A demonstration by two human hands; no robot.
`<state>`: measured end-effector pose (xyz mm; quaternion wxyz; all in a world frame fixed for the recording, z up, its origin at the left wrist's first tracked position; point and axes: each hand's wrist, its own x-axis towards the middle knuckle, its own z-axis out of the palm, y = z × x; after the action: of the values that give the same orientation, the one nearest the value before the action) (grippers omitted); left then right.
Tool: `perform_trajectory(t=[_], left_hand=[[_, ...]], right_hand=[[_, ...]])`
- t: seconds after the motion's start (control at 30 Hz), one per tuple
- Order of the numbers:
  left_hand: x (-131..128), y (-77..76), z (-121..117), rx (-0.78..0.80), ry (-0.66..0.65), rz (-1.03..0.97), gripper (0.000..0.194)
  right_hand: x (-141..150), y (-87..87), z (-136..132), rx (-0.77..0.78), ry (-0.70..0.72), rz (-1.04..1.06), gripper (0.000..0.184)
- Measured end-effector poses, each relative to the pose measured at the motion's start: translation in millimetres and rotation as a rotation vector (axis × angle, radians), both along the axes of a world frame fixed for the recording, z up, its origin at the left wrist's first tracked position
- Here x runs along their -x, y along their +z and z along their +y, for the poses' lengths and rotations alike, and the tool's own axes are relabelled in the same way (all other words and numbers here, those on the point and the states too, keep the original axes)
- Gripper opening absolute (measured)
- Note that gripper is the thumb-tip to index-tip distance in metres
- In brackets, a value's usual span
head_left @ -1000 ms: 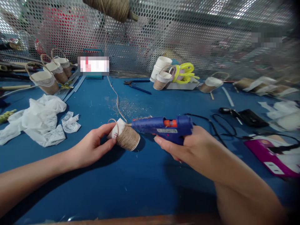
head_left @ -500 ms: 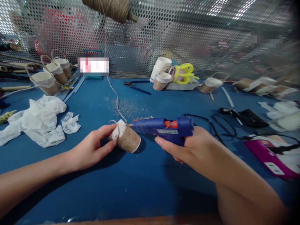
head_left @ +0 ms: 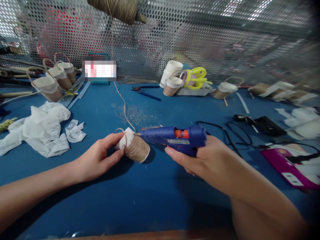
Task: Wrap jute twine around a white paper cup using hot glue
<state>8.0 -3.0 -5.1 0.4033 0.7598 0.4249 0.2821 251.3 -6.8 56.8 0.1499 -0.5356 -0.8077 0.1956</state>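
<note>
My left hand (head_left: 103, 155) grips the rim end of a small paper cup (head_left: 137, 149), tilted on its side just over the blue table. Brown twine is wound round the cup's body, leaving a white band bare near the rim. From the cup a strand of twine (head_left: 124, 105) runs back and up to a large spool (head_left: 115, 10). My right hand (head_left: 197, 160) is wrapped round the handle of a blue glue gun (head_left: 162, 136). Its nozzle points left and meets the cup at the edge of the winding, where the strand leaves it. The trigger fingers are mostly hidden.
White lace (head_left: 41, 128) lies at left, below twine-wrapped cups (head_left: 48, 89) with handles. Pliers (head_left: 147, 92), stacked white cups (head_left: 171, 71) and yellow tubing (head_left: 197, 78) lie toward the back mesh. At right are a black cable (head_left: 222, 126) and a magenta power strip (head_left: 285, 170).
Almost nothing differs. Both hands, the cup and the glue gun hold nearly the same positions, with the nozzle still at the cup.
</note>
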Motion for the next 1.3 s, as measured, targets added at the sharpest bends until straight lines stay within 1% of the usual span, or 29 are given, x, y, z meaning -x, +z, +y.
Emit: perform_trajectory(t=[0.23,0.4,0.53,0.7,0.9,1.07,1.2,1.3], left_hand=[[0.0,1.4,0.3,0.012,-0.006,0.011,0.037],[0.5,0.2,0.3,0.010,-0.007,0.006,0.035],[1.2,-0.8,0.5,0.000,-0.010,0.008,0.033],[0.2,0.7,0.5,0.010,-0.010,0.001,0.037],[-0.1,0.7,0.9,0.008,-0.011,0.004,0.036],[0.7,0.2,0.9,-0.001,-0.031,-0.014,0.035],[0.0,2.0,0.5,0.009,-0.030,0.001,0.036],[-0.3,3.1,0.4,0.015,-0.022,0.003,0.037]], right_hand=[[1.1,2.5,-3.3,0.012,-0.020,0.003,0.037],[-0.3,1.5,-2.7,0.054,-0.031,0.007,0.032],[-0.8,2.5,-4.8,0.062,-0.012,0.015,0.030],[1.6,4.9,-7.7,0.100,0.000,0.043,0.025],[2.7,4.3,-8.9,0.036,0.055,0.052,0.025],[5.4,2.4,-10.9,0.046,0.045,0.095,0.012],[10.0,1.6,-11.8,-0.019,0.071,0.049,0.012],[10.3,1.7,-12.2,-0.028,0.089,0.026,0.014]])
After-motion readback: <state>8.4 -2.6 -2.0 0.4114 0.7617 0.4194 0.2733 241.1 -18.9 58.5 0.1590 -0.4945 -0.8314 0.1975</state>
